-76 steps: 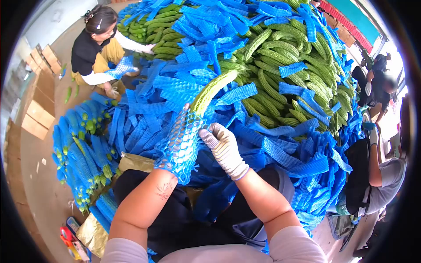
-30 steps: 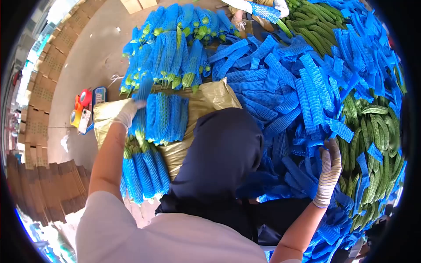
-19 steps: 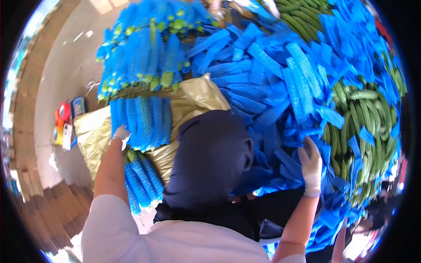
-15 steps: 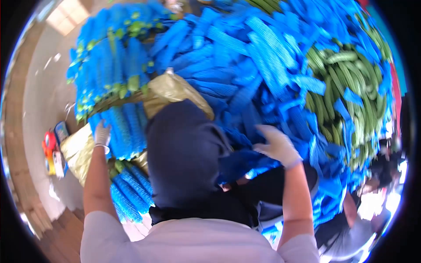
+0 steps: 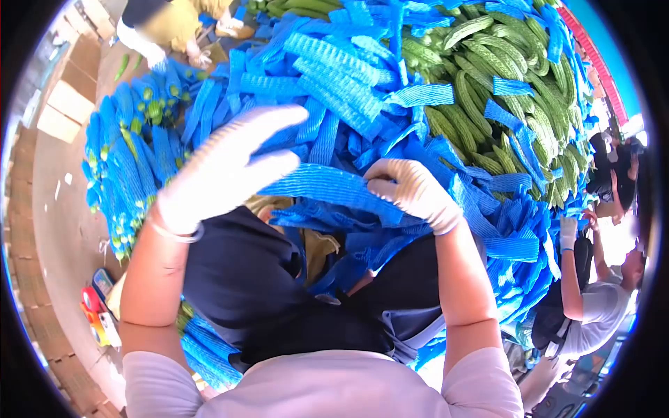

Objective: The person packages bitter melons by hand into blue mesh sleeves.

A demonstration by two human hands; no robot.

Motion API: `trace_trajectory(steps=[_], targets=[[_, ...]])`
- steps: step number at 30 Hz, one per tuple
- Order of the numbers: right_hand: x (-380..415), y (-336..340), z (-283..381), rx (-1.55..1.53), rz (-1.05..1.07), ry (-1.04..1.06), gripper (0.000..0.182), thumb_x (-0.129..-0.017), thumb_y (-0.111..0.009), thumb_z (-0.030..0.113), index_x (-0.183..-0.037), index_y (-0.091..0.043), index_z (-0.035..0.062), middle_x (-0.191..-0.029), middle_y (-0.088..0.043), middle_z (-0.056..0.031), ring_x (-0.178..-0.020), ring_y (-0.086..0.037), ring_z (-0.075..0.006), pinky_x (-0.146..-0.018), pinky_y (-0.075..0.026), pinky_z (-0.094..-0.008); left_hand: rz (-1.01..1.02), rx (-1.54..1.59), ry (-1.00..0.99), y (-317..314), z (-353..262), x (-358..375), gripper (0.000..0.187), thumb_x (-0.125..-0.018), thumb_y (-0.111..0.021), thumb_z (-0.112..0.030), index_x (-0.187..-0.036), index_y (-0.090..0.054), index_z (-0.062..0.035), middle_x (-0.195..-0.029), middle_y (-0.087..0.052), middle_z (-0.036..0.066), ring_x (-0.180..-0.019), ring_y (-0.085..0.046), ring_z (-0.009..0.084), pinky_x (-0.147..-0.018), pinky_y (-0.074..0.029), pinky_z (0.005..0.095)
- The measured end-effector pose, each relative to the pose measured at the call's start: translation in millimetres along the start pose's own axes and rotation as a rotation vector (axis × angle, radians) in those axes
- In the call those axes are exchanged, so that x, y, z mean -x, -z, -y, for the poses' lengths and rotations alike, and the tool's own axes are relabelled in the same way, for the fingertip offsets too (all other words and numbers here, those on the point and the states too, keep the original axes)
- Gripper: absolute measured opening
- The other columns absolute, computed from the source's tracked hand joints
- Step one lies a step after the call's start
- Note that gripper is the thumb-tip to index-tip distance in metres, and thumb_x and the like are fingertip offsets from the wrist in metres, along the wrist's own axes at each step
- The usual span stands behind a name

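Observation:
A blue foam net sleeve (image 5: 327, 184) stretches flat between my two gloved hands, over my lap. My right hand (image 5: 412, 191) has its fingers curled around the sleeve's right part. My left hand (image 5: 226, 166), blurred by motion, is at the sleeve's other end with thumb and fingers spread apart; its lower digit overlaps that end. Loose blue net sleeves (image 5: 334, 76) lie heaped just beyond both hands. Behind them to the right is a pile of long, bumpy green gourds (image 5: 481, 83), with a few sleeves lying across it.
Sleeved gourds (image 5: 139, 132) are stacked at the left. A red and yellow tape dispenser (image 5: 94, 313) is on the floor at the lower left. One person's gloved hand (image 5: 157, 59) shows at the top left; another person (image 5: 592, 306) sits at the right. Cardboard boxes (image 5: 70, 104) line the left side.
My left hand has left the sleeved stack and come in over my lap. My right hand has closed on a net sleeve. The view has turned rightward, and my head covering's dark shape is gone.

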State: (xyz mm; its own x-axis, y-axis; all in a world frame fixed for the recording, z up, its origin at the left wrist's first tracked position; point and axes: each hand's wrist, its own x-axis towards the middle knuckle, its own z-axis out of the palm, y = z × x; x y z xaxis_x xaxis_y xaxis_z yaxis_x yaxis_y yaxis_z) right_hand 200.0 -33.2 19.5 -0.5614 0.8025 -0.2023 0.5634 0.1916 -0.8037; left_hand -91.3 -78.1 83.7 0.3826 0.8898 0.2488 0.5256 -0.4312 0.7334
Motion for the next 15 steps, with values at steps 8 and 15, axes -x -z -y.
trace_trajectory(steps=[8, 15], targets=[[-2.2, 11.4, -26.4, -0.909, -0.497, 0.019, 0.027, -0.091, -0.064, 0.026, -0.108, -0.062, 0.0042, -0.092, -0.061, 0.0011, -0.083, -0.053, -0.0065, -0.077, -0.044, -0.0227, 0.054, 0.054, -0.076, -110.7, -30.7, -64.2, 0.036, -0.077, -0.077, -0.013, -0.105, -0.056, -0.0042, -0.092, -0.059, 0.008, -0.08, -0.059, 0.0191, -0.071, -0.048, 0.0309], [-14.5, 6.2, -40.3, -1.296, -0.352, 0.027, 0.045, -0.092, -0.061, 0.04, -0.121, -0.058, 0.0066, -0.096, -0.059, 0.0018, -0.083, -0.055, -0.008, -0.077, -0.047, -0.0257, -0.067, 0.16, 0.034, -140.9, 1.8, -88.1, 0.025, -0.085, -0.069, -0.012, -0.104, -0.056, -0.0029, -0.083, -0.057, 0.003, -0.069, -0.053, 0.0096, -0.062, -0.046, 0.0239]])
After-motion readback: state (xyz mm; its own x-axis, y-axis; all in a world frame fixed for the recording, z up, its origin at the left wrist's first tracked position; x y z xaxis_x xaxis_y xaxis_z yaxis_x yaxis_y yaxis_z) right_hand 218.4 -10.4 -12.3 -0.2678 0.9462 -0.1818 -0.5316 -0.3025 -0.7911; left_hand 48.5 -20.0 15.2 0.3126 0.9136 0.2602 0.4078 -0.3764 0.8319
